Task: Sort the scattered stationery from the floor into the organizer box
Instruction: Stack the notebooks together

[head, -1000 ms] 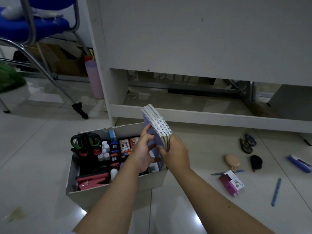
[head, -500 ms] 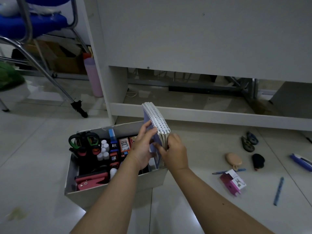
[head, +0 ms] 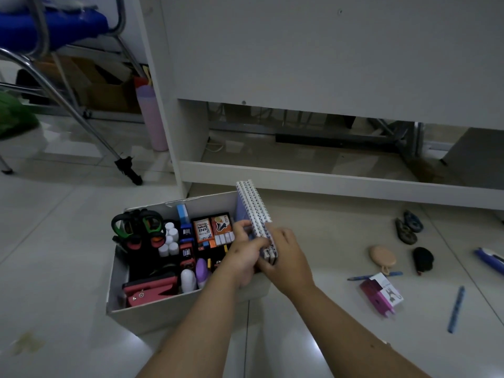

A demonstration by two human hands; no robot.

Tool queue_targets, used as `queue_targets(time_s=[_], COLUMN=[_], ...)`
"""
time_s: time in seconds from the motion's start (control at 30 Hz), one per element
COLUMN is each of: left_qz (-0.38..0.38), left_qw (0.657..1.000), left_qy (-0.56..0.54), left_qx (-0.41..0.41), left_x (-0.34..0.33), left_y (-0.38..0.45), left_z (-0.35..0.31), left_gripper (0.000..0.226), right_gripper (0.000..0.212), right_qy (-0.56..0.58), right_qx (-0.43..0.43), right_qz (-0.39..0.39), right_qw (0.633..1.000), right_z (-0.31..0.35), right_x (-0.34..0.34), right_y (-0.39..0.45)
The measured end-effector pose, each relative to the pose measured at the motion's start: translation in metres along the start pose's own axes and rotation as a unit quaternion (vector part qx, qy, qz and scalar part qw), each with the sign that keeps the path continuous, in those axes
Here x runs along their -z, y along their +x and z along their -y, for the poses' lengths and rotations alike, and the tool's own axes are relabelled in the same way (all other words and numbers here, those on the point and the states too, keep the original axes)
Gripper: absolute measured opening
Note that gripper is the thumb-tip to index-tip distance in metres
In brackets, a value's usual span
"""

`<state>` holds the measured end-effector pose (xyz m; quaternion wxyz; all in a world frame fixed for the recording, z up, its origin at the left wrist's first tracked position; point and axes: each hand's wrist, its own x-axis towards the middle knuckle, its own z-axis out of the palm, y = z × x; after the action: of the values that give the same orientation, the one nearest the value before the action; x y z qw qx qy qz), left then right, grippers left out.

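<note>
Sinking lower than a second ago, the stack of spiral notebooks (head: 255, 214) is now dropping into the right end of the organizer box (head: 152, 315), its near end already below the rim while the white coils are still sticking up at a tilt toward the far wall. Both hands are closing round it: the left hand (head: 242, 255) is curling its fingers against the left cover, and the right hand (head: 286, 257) is gripping the near edge from the right. Holding from both sides seems to be keeping the separate books squared together so they slide in as one, spines up, probably so they stand on edge and take little room.

The left and middle of the box are already filling with scissors (head: 139, 227), small white bottles (head: 169, 241), ink boxes (head: 211, 227) and a red hole punch (head: 150, 290), so the right end looks like the only slot left for something flat.

Well to the right on the floor, two blue pens (head: 455, 309), a pink packet (head: 380, 294), a blue cutter (head: 491, 259) and some small pouches (head: 381, 256) are still waiting.
</note>
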<state>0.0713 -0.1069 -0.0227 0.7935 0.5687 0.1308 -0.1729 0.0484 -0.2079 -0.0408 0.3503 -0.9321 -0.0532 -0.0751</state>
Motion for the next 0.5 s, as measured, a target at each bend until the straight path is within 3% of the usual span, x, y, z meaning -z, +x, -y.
queue_targets(time_s=[0.2, 0.33, 0.5], left_qz=[0.01, -0.038, -0.119], left_qw=[0.996, 0.987, 0.965], left_qy=[0.082, 0.142, 0.181], left_qx=[-0.035, -0.07, -0.148], left_x=[0.0, -0.002, -0.01], left_y=[-0.006, -0.009, -0.022], left_z=[0.005, 0.007, 0.011], left_gripper=[0.048, 0.055, 0.036], right_gripper=[0.071, 0.075, 0.078], right_qy=[0.009, 0.014, -0.015], right_qx=[-0.018, -0.042, -0.034], right_qz=[0.046, 0.086, 0.098], right_qw=[0.999, 0.995, 0.995], right_z=[0.002, 0.001, 0.004], right_x=[-0.001, 0.007, 0.011], right_y=[-0.003, -0.001, -0.006])
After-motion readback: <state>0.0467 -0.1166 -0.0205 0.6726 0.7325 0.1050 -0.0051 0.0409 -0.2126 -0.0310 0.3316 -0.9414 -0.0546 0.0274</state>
